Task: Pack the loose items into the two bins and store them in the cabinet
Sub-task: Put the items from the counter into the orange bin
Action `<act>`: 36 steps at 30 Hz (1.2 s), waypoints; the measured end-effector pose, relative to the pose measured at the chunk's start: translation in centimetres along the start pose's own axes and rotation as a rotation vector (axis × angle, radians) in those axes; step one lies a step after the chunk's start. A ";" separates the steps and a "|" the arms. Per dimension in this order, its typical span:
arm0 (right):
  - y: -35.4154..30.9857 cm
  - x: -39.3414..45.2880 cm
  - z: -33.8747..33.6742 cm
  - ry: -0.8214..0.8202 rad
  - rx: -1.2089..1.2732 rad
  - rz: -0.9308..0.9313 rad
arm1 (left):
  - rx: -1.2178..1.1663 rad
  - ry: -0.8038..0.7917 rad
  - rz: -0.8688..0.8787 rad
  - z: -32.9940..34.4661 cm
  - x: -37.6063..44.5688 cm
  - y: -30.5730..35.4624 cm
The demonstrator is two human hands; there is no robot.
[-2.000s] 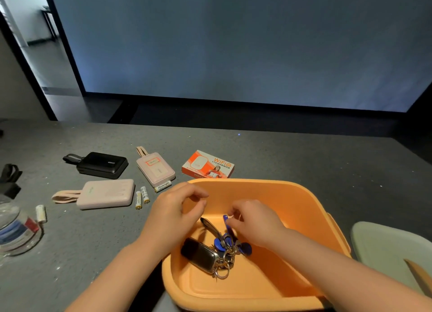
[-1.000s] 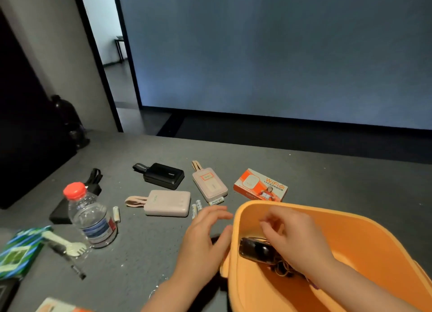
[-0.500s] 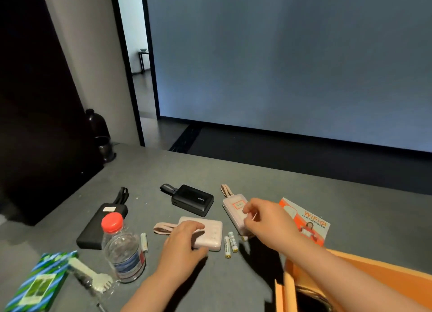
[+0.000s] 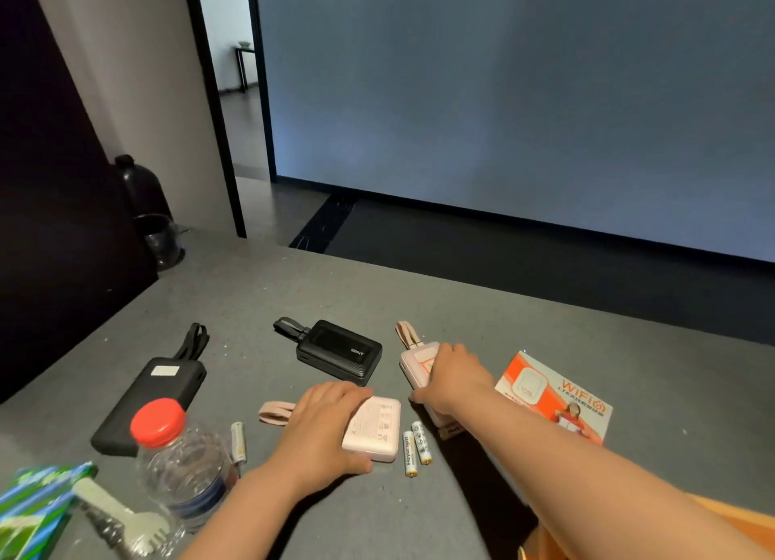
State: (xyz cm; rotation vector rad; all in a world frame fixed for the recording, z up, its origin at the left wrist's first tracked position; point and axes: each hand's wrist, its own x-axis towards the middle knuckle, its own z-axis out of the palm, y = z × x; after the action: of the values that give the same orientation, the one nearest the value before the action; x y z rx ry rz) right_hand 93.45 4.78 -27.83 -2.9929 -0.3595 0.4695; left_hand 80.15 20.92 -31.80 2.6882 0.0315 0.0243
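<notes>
Resting flat on the grey stone-look tabletop (image 4: 419, 308), the left hand (image 4: 323, 425) covers the near pale pink rectangular power bank (image 4: 375, 427), thumb at its near edge and fingers curled over the far edge, so it grips the case from above; the beige wrist strap (image 4: 272, 412) sticks out to the left. The right hand (image 4: 455, 377) lies over the second pale pink power bank (image 4: 413, 360), fingers closed around its sides, with its strap loop pointing away. Between and just in front of the two hands lie two white AA batteries (image 4: 417, 446) side by side, and a third white battery (image 4: 238, 442) lies beside the clear plastic water bottle with a red cap (image 4: 180, 463). A small black power bank (image 4: 339, 352) sits behind the left hand, a longer black one (image 4: 151, 400) farther left. An orange and white WiFi box (image 4: 557, 396) lies right of the right forearm. Only an edge of the orange plastic bin (image 4: 738, 517) shows at the lower right corner.
</notes>
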 end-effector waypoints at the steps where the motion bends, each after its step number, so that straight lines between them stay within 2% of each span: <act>1: 0.0 0.2 0.1 -0.016 0.031 0.034 | 0.006 -0.015 0.001 -0.1 0.2 0.0; 3: 0.1 0.5 0.4 -0.020 0.070 0.063 | -0.009 -0.033 -0.007 -0.4 0.5 0.0; 6: 0.5 -0.2 -0.2 0.066 0.122 0.051 | -0.077 -0.021 -0.042 -0.4 0.6 -0.2; 12: 0.8 -4.6 -7.3 0.268 0.185 -0.136 | -0.114 0.064 0.032 -2.3 -1.3 2.0; 16: 5.4 -11.7 -10.8 0.342 0.225 -0.232 | -0.075 0.224 0.141 -6.4 -2.6 7.0; 19: 10.9 -17.1 -11.9 0.385 0.231 -0.219 | -0.075 0.296 0.203 -8.7 -4.1 11.2; 23: 18.9 -23.2 -11.4 0.386 0.217 -0.140 | -0.193 0.309 0.295 -9.3 -6.2 17.0; 27: 24.4 -27.0 -9.1 0.329 0.158 -0.051 | -0.281 0.230 0.375 -7.0 -7.1 21.5; 32: 27.5 -28.0 -5.6 0.198 0.084 -0.056 | -0.257 0.134 0.492 -3.6 -7.8 25.2; 36: 28.1 -26.6 -4.0 0.115 -0.023 -0.090 | -0.223 0.100 0.507 -2.1 -8.0 26.2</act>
State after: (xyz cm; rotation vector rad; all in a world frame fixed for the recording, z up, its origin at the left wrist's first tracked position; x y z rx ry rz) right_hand 76.20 -29.11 -19.86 -2.9928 -0.4898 0.2853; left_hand 72.57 -1.93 -18.52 2.4014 -0.5854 0.2991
